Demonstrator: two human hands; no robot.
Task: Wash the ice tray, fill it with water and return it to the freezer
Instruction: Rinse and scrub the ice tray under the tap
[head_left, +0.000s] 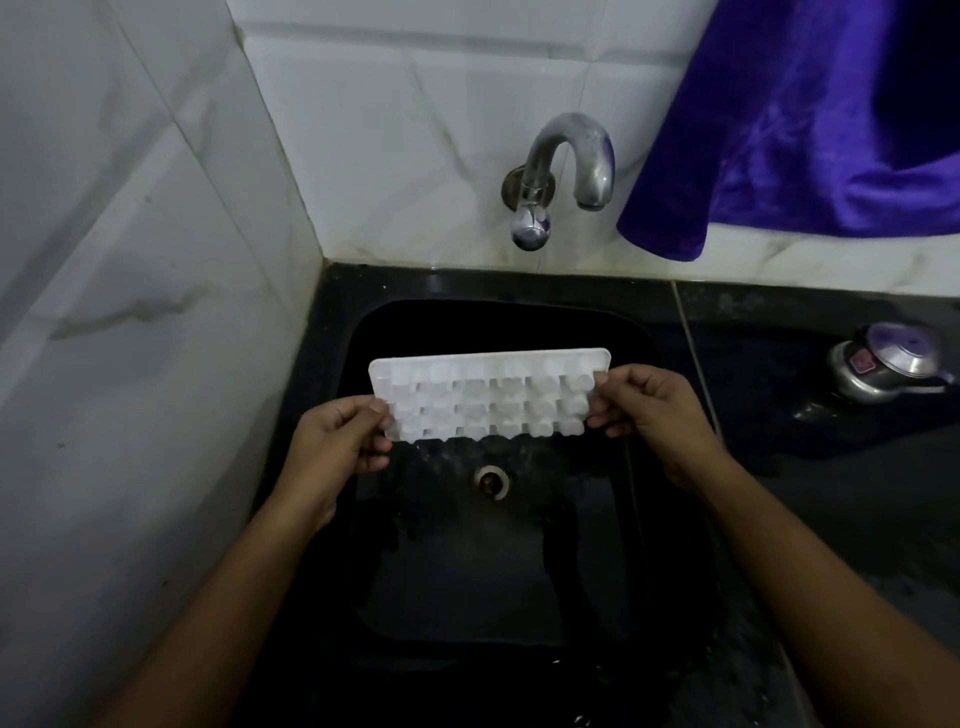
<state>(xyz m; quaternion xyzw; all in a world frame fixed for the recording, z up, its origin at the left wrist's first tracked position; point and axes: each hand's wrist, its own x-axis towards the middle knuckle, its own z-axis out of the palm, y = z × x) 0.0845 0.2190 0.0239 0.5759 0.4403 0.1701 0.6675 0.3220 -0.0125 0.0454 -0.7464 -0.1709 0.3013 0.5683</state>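
White-tiled corner, black sink (519, 582). Ice tray (488, 400) held over the basin, underside toward camera. Tap (566, 161) shows no flow. Left hand (337, 436) and right hand (654, 410) each pinch a short end. Suggest: start water, turn cells up, rinse every pocket.

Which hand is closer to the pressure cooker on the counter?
Right. The right hand grips the ice tray at the end toward the pressure cooker; the left hand grips the opposite end, farther away.
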